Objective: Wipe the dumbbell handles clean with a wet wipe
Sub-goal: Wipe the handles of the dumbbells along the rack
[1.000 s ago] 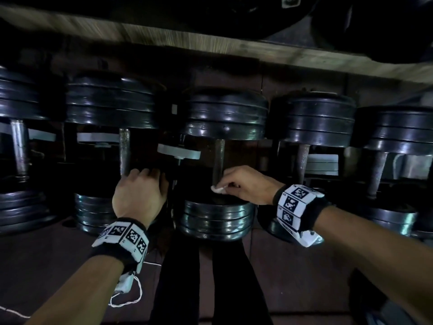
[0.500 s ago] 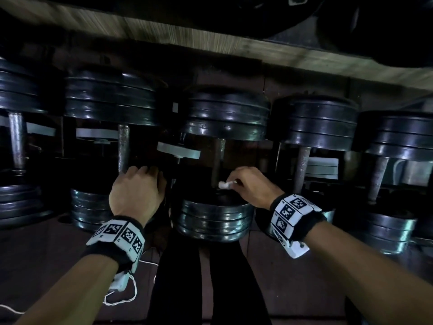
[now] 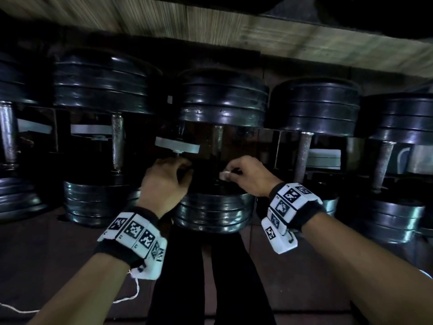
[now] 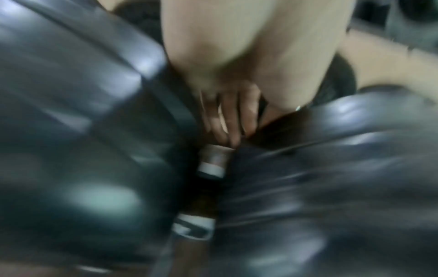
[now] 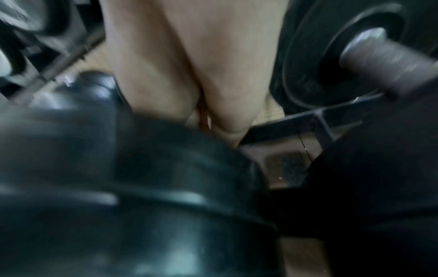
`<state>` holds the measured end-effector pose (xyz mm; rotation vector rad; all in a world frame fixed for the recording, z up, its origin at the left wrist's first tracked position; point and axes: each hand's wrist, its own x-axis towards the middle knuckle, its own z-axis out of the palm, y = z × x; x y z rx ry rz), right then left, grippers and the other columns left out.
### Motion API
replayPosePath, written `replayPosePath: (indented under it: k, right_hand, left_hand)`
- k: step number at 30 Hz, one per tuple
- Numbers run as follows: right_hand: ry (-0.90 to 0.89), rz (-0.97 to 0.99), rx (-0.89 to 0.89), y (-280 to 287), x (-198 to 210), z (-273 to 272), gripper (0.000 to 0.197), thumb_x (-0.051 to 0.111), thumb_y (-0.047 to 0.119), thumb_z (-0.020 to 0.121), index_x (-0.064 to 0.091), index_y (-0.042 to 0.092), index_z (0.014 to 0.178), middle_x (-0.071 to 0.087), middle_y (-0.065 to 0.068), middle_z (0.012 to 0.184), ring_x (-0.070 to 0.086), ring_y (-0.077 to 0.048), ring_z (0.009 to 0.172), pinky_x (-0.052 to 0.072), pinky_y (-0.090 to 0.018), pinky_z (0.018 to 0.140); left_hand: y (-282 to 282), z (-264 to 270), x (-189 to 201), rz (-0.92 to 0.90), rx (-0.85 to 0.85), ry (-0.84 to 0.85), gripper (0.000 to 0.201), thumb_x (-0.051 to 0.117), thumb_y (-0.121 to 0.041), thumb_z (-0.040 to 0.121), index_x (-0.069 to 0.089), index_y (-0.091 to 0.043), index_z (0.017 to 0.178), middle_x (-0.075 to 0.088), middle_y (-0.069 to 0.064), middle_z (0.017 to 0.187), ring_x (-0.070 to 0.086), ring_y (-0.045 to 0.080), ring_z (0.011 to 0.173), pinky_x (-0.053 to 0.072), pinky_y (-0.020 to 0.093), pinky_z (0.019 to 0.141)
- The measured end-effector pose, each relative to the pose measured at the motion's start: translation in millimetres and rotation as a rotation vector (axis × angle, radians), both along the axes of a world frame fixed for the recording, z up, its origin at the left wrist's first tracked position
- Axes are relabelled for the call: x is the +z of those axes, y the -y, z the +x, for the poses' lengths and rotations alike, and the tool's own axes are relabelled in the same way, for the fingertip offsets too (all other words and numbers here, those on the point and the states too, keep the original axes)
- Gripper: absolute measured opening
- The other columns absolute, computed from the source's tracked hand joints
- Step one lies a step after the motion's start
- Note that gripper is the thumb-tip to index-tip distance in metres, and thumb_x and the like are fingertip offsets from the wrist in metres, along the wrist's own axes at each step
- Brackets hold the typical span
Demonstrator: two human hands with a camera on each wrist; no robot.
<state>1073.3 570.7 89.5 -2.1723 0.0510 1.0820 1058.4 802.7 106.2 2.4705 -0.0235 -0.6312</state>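
The centre dumbbell stands on end with its steel handle (image 3: 218, 139) between far plates (image 3: 222, 102) and near plates (image 3: 213, 212). My right hand (image 3: 234, 173) pinches a small white wet wipe (image 3: 223, 175) at the handle's lower end, just above the near plates. The wipe is hidden in the right wrist view, where only the palm (image 5: 213, 75) shows. My left hand (image 3: 164, 184) sits at the upper left edge of the near plates. In the left wrist view its fingers (image 4: 227, 121) reach fairly straight down between two plate stacks and hold nothing.
More black dumbbells stand to the left (image 3: 100, 90) and right (image 3: 314, 106) under a wooden shelf (image 3: 234, 31). A small grey dumbbell (image 3: 177, 145) lies just beyond my left hand. My dark-trousered legs (image 3: 210, 277) run under the centre dumbbell. A white cord (image 3: 131, 296) hangs from my left wristband.
My left hand has moved right, from the neighbouring dumbbell's near plates to the centre dumbbell. My right hand still holds the wipe low on the handle. The view has come closer.
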Motion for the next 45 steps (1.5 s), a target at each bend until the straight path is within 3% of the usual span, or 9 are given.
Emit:
replayPosePath:
  k: [3, 11, 15, 20, 26, 31, 34, 39, 45]
  right_hand:
    - [0.013, 0.128, -0.098, 0.6, 15.3, -9.8, 0.009, 0.067, 0.026, 0.094, 0.074, 0.021, 0.096, 0.07, 0.012, 0.098, 0.061, -0.001, 0.096, 0.044, -0.019, 0.089]
    - [0.048, 0.296, -0.559, -7.3, 11.5, -34.1, 0.013, 0.063, 0.022, 0.098, 0.068, 0.025, 0.109, 0.073, -0.006, 0.094, 0.069, -0.01, 0.084, 0.054, -0.028, 0.086]
    - [0.08, 0.184, -0.54, 2.2, 11.2, -43.1, 0.018, 0.054, 0.031, 0.103, 0.066, 0.027, 0.114, 0.072, 0.007, 0.099, 0.065, -0.004, 0.097, 0.039, 0.0, 0.073]
    - [0.092, 0.196, -0.548, 1.5, 9.9, -43.7, 0.018, 0.052, 0.029, 0.103, 0.067, 0.025, 0.112, 0.071, 0.008, 0.102, 0.066, -0.007, 0.101, 0.049, -0.022, 0.089]
    - [0.11, 0.168, -0.53, 0.9, 4.1, -48.1, 0.015, 0.057, 0.029, 0.101, 0.069, 0.028, 0.109, 0.071, 0.007, 0.103, 0.065, -0.01, 0.099, 0.052, -0.026, 0.089]
    - [0.09, 0.225, -0.387, 1.4, 2.6, -40.2, 0.021, 0.067, 0.033, 0.095, 0.067, 0.029, 0.116, 0.069, 0.01, 0.111, 0.062, -0.007, 0.107, 0.048, -0.025, 0.095]
    - [0.022, 0.273, -0.245, 3.4, 7.5, -30.8, 0.024, 0.066, 0.035, 0.095, 0.065, 0.027, 0.118, 0.066, 0.006, 0.114, 0.061, -0.011, 0.107, 0.047, -0.027, 0.097]
    - [0.106, 0.182, -0.382, 4.9, -6.3, -18.9, 0.01, 0.063, 0.039, 0.094, 0.058, 0.032, 0.089, 0.066, 0.002, 0.097, 0.061, -0.012, 0.086, 0.05, -0.039, 0.084]
    - [0.162, 0.008, -0.601, -9.4, -40.3, 22.7, 0.03, 0.064, 0.029, 0.096, 0.068, 0.005, 0.114, 0.071, -0.012, 0.102, 0.068, -0.032, 0.095, 0.055, -0.054, 0.089]
  left_hand:
    - [21.1, 2.5, 1.1, -0.328, 0.087, -0.326, 0.025, 0.069, -0.031, 0.091, 0.068, -0.026, 0.115, 0.07, -0.015, 0.104, 0.063, -0.001, 0.101, 0.041, 0.004, 0.082]
    - [11.4, 19.3, -20.4, -0.202, 0.158, -0.225, 0.027, 0.077, -0.039, 0.083, 0.067, -0.015, 0.092, 0.07, -0.002, 0.09, 0.064, 0.015, 0.087, 0.046, 0.027, 0.079]
    - [19.3, 41.0, -36.2, -0.147, 0.051, -0.333, 0.025, 0.082, -0.029, 0.08, 0.068, -0.01, 0.089, 0.073, 0.009, 0.097, 0.069, 0.028, 0.095, 0.053, 0.036, 0.089]
    - [40.4, 42.1, -34.7, -0.043, -0.206, -0.388, 0.024, 0.066, -0.022, 0.094, 0.075, -0.003, 0.106, 0.072, 0.013, 0.112, 0.067, 0.025, 0.103, 0.048, 0.029, 0.086]
    - [32.2, 31.4, -19.5, 0.008, -0.156, -0.337, 0.01, 0.068, -0.03, 0.093, 0.076, -0.027, 0.089, 0.073, -0.003, 0.1, 0.066, 0.014, 0.098, 0.047, 0.024, 0.086]
    - [36.1, 20.3, 9.0, 0.026, -0.327, -0.214, 0.031, 0.06, -0.052, 0.091, 0.077, -0.028, 0.1, 0.074, -0.005, 0.1, 0.068, 0.017, 0.096, 0.053, 0.035, 0.086]
    - [39.8, 15.2, 8.6, -0.133, -0.124, -0.217, 0.04, 0.064, -0.066, 0.077, 0.074, -0.031, 0.093, 0.074, -0.008, 0.093, 0.068, 0.012, 0.09, 0.055, 0.035, 0.084]
    - [45.4, 3.7, -4.9, -0.164, 0.186, -0.169, 0.017, 0.063, -0.04, 0.094, 0.067, -0.024, 0.098, 0.068, -0.009, 0.087, 0.065, 0.013, 0.085, 0.049, 0.026, 0.078]
    - [42.1, -6.1, -12.2, -0.272, 0.485, -0.113, 0.021, 0.049, -0.037, 0.08, 0.066, -0.027, 0.085, 0.071, -0.006, 0.081, 0.067, 0.018, 0.081, 0.055, 0.04, 0.078]
